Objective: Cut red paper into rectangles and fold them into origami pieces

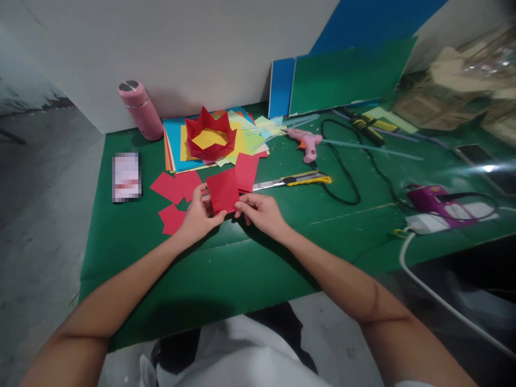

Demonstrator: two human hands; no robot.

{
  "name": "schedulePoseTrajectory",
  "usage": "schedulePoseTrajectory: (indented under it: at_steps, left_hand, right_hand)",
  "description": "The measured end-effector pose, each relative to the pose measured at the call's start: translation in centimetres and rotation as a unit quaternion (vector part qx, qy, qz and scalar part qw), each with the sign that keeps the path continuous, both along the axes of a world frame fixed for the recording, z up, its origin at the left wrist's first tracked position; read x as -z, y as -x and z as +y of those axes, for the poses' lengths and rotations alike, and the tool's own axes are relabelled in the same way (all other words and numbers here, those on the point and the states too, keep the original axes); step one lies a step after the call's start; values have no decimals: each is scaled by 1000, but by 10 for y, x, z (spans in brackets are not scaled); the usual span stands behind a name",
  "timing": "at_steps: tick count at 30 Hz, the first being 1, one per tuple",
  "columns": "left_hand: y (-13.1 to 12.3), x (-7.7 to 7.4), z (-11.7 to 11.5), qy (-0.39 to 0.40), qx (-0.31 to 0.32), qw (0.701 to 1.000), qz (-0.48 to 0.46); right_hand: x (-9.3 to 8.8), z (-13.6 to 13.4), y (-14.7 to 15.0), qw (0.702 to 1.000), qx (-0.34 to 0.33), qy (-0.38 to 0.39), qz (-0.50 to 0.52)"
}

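A square piece of red paper [223, 192] is held up between both hands, just above the green table. My left hand [200, 216] grips its left side and lower edge, thumb in front. At the lower right corner, my right hand [261, 213] pinches it between thumb and fingers. More red paper [246, 171] lies right behind it. To the left are several folded red pieces with pointed ends [167, 187]. A ring of folded red paper with upright points [210, 134] sits on a stack of coloured sheets [173, 145].
A yellow utility knife [308, 178] lies with its blade out toward the papers. Behind it rest a pink glue gun [305, 143] with a black cord and glue sticks [374, 149]. A pink bottle [142, 112] stands back left; a purple-and-white power strip [451, 209] lies right.
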State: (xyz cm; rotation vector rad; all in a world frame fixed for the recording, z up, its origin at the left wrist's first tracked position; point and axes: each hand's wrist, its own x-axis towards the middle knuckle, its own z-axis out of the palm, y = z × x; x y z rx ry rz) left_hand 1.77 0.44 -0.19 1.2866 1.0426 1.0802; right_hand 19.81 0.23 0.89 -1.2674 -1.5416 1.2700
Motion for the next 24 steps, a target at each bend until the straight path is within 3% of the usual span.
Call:
schedulePoseTrajectory:
  at_steps: [9,19,24]
  left_hand:
    - [6,4,5,17,0,1000,-14]
    - [8,-3,4,35,-16,999,4]
    - [7,-2,0,-8,-10,1000,20]
  right_hand:
    - [3,4,-3,999,26,19,10]
    - [3,3,-2,998,27,38,38]
    - [3,3,-2,995,-20,76,62]
